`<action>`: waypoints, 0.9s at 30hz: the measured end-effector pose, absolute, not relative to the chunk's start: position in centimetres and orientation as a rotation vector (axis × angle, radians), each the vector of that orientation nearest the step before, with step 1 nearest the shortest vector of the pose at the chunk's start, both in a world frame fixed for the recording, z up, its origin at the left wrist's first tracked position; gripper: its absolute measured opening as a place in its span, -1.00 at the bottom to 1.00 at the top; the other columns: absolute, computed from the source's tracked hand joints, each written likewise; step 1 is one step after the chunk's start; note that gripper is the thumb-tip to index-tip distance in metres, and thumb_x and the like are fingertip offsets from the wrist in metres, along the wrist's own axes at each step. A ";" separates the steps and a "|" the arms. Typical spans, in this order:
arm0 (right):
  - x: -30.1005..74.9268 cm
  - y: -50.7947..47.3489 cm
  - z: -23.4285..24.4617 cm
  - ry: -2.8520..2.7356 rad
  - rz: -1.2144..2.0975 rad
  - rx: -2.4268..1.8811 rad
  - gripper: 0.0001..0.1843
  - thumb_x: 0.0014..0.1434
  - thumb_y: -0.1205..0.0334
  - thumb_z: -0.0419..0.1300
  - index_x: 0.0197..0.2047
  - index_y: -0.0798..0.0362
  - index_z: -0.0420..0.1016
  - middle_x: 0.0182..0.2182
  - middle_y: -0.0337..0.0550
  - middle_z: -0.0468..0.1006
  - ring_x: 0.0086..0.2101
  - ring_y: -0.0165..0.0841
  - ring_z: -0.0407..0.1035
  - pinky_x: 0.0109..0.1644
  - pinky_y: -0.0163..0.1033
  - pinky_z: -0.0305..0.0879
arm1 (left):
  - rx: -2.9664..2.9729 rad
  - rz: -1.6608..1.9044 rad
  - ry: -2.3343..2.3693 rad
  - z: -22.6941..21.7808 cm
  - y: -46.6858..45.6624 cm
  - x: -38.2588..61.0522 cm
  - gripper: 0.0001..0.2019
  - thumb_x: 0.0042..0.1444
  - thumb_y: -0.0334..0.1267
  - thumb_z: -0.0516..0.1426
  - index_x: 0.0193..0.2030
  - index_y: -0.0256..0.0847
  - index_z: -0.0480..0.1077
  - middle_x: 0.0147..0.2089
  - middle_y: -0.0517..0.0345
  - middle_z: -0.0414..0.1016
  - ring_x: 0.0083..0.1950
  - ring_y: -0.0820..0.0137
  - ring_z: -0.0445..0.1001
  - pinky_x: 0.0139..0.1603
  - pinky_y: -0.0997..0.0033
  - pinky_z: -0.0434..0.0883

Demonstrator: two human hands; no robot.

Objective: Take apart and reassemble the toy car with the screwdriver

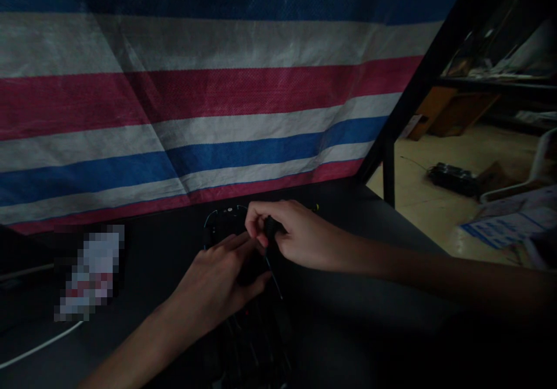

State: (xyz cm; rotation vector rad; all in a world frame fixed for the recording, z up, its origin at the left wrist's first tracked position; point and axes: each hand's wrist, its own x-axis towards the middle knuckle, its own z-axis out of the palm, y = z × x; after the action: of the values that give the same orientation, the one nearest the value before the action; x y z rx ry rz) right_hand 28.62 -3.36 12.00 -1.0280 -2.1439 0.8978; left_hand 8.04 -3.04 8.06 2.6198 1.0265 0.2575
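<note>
A black device with thin light-blue trim (230,218) lies on the dark tabletop, its far end showing past my fingers. My left hand (221,273) rests over it with bent fingers along the top and the thumb toward the near side, holding it. Close above the same device, my right hand (282,229) is closed, its fingers curled around a small dark object (272,226) whose kind I cannot make out. A thin bluish line (274,276) runs down below the right fingers. Dim light and the hands hide most of the device's middle.
Behind the dark tabletop (152,273) hangs a striped woven sheet (217,93). At left are a pixelated item (93,273) and a white cable (43,345). A small yellow-tipped thing (317,207) lies behind my right hand. Boxes (513,220) stand on the floor at right.
</note>
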 end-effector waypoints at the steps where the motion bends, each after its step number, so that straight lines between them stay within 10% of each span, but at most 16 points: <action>1: 28.7 -3.5 12.2 -2.180 0.835 -1.040 -0.61 -0.09 0.60 -0.01 -0.24 0.02 0.37 -0.35 -0.29 0.49 -0.28 -0.40 0.40 -0.13 -0.27 0.23 | 2.625 0.261 1.013 8.0 -3.0 8.0 -0.63 0.31 -0.08 0.16 0.20 -0.10 0.43 0.19 -0.03 0.56 0.09 0.11 0.60 0.11 0.05 0.55; 6: 29.0 -4.2 13.4 -2.401 0.321 -1.251 -0.91 0.28 0.30 0.14 -0.13 0.04 0.41 -0.20 -0.11 0.57 -0.19 -0.27 0.41 -0.04 -0.16 0.21 | 2.662 0.268 1.040 7.4 -2.9 7.8 -0.63 0.32 -0.04 0.14 0.18 -0.14 0.43 0.19 -0.10 0.55 0.07 0.03 0.62 0.03 -0.05 0.58; 10: 29.4 -4.2 13.7 -2.554 0.154 -1.338 -0.74 0.47 0.10 0.04 -0.10 0.08 0.45 -0.36 -0.13 0.55 -0.33 -0.28 0.41 -0.19 -0.18 0.17 | 2.647 0.279 1.004 7.3 -2.8 7.8 -0.65 0.33 -0.06 0.14 0.19 -0.09 0.42 0.24 -0.03 0.54 0.17 0.05 0.58 0.10 -0.04 0.56; 18: 30.5 -4.2 14.6 -2.559 0.397 -1.025 -0.82 0.35 0.40 0.15 0.00 0.06 0.42 -0.04 -0.09 0.53 -0.09 -0.29 0.43 -0.04 -0.22 0.25 | 2.639 0.233 1.024 7.8 -2.9 8.1 -0.66 0.34 -0.06 0.14 0.16 -0.12 0.44 0.17 -0.02 0.56 0.05 0.09 0.62 0.05 -0.01 0.56; 27: 29.6 -3.9 12.9 -2.363 0.646 -0.948 -0.66 -0.05 0.67 -0.01 -0.36 0.03 0.32 -0.38 -0.29 0.42 -0.29 -0.42 0.33 -0.23 -0.31 0.13 | 2.670 0.230 1.013 7.6 -2.9 7.8 -0.69 0.34 -0.07 0.13 0.12 -0.14 0.44 0.14 -0.04 0.57 0.05 0.06 0.63 -0.01 -0.01 0.59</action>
State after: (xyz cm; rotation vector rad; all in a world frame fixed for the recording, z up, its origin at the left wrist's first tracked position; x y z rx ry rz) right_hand 29.64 -3.95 12.87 -0.9475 -2.3633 0.6460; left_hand 7.78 -2.94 7.63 2.6700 1.0127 0.2301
